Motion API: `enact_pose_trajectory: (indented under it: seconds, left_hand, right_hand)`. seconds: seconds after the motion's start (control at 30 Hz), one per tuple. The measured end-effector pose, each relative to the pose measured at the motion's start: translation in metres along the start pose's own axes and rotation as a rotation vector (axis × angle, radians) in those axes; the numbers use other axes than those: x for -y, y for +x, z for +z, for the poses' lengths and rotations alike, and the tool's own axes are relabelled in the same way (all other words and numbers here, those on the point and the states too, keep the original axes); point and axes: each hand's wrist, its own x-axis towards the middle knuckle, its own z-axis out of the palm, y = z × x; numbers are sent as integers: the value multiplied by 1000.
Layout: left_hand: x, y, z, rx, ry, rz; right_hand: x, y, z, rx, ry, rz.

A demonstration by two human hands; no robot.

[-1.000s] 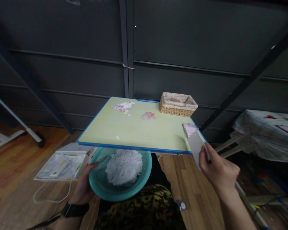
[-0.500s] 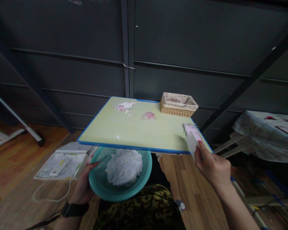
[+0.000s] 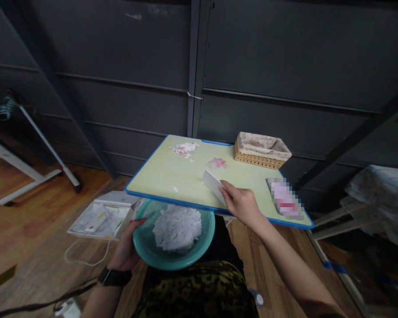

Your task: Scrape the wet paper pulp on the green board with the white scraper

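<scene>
My left hand (image 3: 128,249) grips the rim of a teal bowl (image 3: 172,256) heaped with white paper scraps (image 3: 176,227), held just below the front edge of a small green table (image 3: 172,176) with a blue border. My right hand (image 3: 240,203) is closed on a white card (image 3: 213,184) that rests edge-down on the tabletop near its front. A small white scrap (image 3: 175,189) lies on the table to the left of the card. Further back sit a white-and-pink scrap pile (image 3: 185,149) and a pink pile (image 3: 217,163).
A wicker basket (image 3: 262,150) stands at the table's back right. A blurred pink-and-white flat object (image 3: 284,198) lies at the right front. A white tray (image 3: 101,216) with a cable sits on the wooden floor to the left. Dark metal wall panels stand behind.
My right hand has carried the white card from the table's right corner leftward to the front middle of the tabletop. The left hand still holds the bowl under the edge.
</scene>
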Motion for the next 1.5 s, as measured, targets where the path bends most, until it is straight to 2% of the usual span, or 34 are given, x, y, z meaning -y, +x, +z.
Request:
enact_pose_trajectory:
  seconds: [0.13, 0.3, 0.37, 0.47, 0.57, 0.7, 0.8, 0.9, 1.03, 1.13, 1.23, 1.37, 1.43, 1.5]
  left_hand:
    - [-3, -4, 3, -7, -22, 9]
    - [-4, -5, 5, -3, -5, 9]
    - [-3, -4, 3, 10, -1, 23]
    - [-2, -2, -1, 38, -5, 40]
    - [-1, 0, -3, 51, -7, 31]
    - [-1, 0, -4, 46, -7, 15]
    - [-2, -1, -5, 43, -16, 16]
    - [-3, -2, -6, 41, -27, 10]
    - [-4, -1, -6, 44, -33, -7]
    - [-3, 0, -6, 43, -33, -15]
    - [-1, 0, -7, 38, -35, -7]
    - [2, -2, -5, 42, -29, -11]
    - [6, -3, -3, 38, -29, -21]
    - [12, -3, -1, 11, -32, -42]
  right_hand:
    - [10, 28, 25, 90, 140, 9]
    - [17, 52, 35, 187, 308, -14]
    - [15, 60, 35, 170, 368, 10]
    - [8, 67, 40, 79, 370, 64]
    - [4, 65, 46, 78, 306, 14]
    - [13, 44, 47, 158, 296, -216]
    - [23, 27, 39, 129, 379, -343]
    - [31, 20, 30, 105, 492, -355]
    - [33, 29, 22, 57, 566, -259]
    - [24, 45, 23, 0, 504, -198]
    - [3, 71, 28, 16, 387, -130]
    - [-39, 122, 36, 31, 171, 119]
    - [-60, 148, 41, 70, 74, 193]
    - [-75, 168, 44, 172, 32, 190]
